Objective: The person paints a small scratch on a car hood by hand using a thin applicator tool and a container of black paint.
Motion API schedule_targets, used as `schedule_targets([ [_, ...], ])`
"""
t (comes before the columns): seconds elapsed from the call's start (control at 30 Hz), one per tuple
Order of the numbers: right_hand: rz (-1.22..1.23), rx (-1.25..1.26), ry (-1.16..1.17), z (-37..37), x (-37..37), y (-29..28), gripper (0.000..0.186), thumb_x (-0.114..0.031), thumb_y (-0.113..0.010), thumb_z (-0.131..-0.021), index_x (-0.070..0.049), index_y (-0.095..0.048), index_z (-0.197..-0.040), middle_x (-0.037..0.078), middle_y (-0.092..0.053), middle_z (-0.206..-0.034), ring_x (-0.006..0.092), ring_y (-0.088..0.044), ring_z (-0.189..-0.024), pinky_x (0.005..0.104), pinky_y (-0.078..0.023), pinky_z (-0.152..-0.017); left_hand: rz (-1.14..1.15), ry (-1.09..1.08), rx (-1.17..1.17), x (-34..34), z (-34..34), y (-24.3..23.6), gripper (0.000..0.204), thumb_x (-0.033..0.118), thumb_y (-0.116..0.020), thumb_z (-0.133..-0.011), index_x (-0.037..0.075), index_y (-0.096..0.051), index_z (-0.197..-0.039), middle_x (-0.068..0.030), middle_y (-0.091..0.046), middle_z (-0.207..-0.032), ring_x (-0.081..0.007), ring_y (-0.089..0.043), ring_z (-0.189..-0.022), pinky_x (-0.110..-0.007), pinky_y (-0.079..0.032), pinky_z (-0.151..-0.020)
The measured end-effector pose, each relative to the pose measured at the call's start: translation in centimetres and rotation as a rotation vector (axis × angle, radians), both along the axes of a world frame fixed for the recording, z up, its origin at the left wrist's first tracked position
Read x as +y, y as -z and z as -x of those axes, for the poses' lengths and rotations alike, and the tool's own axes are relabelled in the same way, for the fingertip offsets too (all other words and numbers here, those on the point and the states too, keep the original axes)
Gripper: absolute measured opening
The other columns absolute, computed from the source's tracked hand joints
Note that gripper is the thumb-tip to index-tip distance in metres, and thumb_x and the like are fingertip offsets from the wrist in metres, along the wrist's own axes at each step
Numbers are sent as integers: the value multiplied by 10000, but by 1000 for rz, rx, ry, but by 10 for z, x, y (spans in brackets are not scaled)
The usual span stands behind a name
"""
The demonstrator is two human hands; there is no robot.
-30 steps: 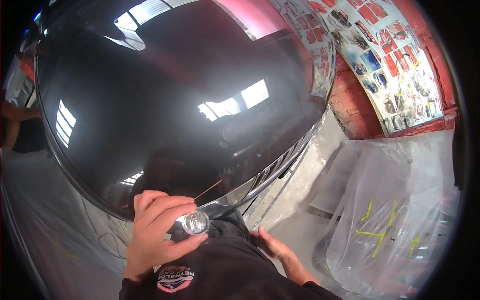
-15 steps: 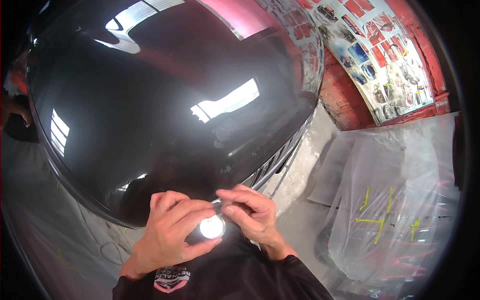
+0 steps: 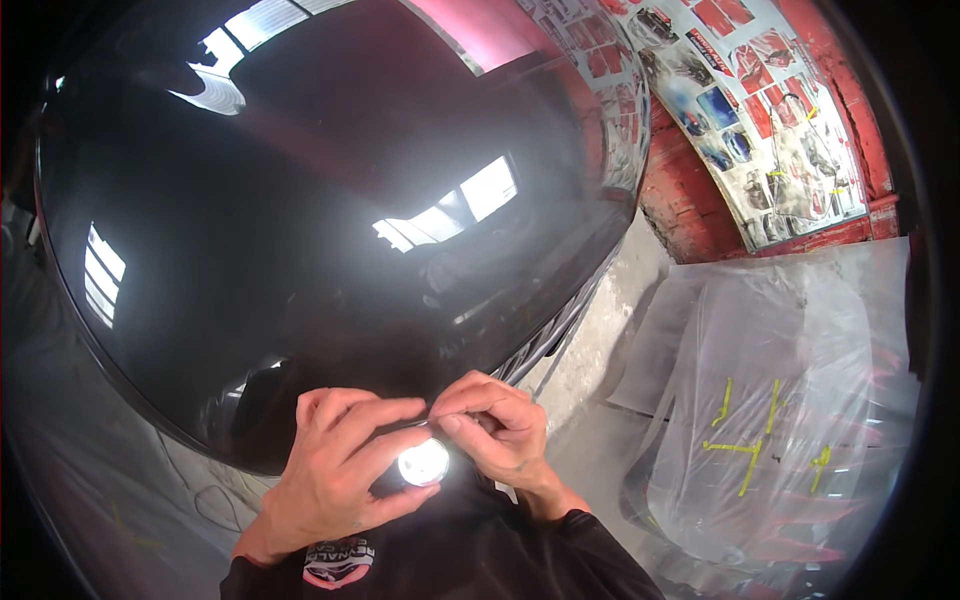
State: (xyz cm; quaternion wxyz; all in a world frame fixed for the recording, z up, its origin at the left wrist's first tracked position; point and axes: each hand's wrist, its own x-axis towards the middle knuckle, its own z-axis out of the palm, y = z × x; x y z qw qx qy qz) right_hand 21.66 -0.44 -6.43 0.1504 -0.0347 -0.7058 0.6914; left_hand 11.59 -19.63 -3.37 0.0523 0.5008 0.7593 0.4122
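My left hand (image 3: 335,455) curls round a small round thing (image 3: 423,463) with a glaring white face, which looks like a lit lamp. Its thumb lies below the rim and a finger above; the glare hides detail. Close beside it, my right hand (image 3: 493,425) is closed, thumb and forefinger pinched together just above the round thing. What the pinch holds, if anything, is too small to make out. Both hands are in front of my dark shirt, at the near edge of a glossy black car panel (image 3: 300,210), which looks like a hood.
Window light reflects in the panel. To the right, translucent plastic sheeting (image 3: 790,330) with yellow tape strips covers something. A picture-covered board (image 3: 745,120) hangs on the red wall (image 3: 690,190). A pale concrete strip (image 3: 600,330) runs beside the panel, and grey sheeting (image 3: 90,450) lies left.
The view has shifted slightly. My right fingertips have closed together by the round thing, and the clear or shiny bit seen between the hands barely shows now. The left hand keeps its hold.
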Motion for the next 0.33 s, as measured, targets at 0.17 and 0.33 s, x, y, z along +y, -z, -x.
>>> schedule_targets([
  [0.17,62,21,83,2,12,4,80,82,-600,-949,44,-657,-989,159,-674,-913,208,-686,-776,308,-567,-689,-6,-41,-18,-2,-3,-5,502,281,-909,-653,120,-727,-1093,-113,-608,-1381,-282,-589,-1127,-441,-397,-957],
  [0.33,155,65,394,22,54,24,104,-56,-568,-1035,22,-617,-1082,154,-668,-934,241,-695,-774,350,-602,-727,-11,-67,-19,-8,-5,-3,504,281,-913,-647,124,-731,-1091,-117,-595,-1402,-294,-587,-1140,-454,-403,-959],
])
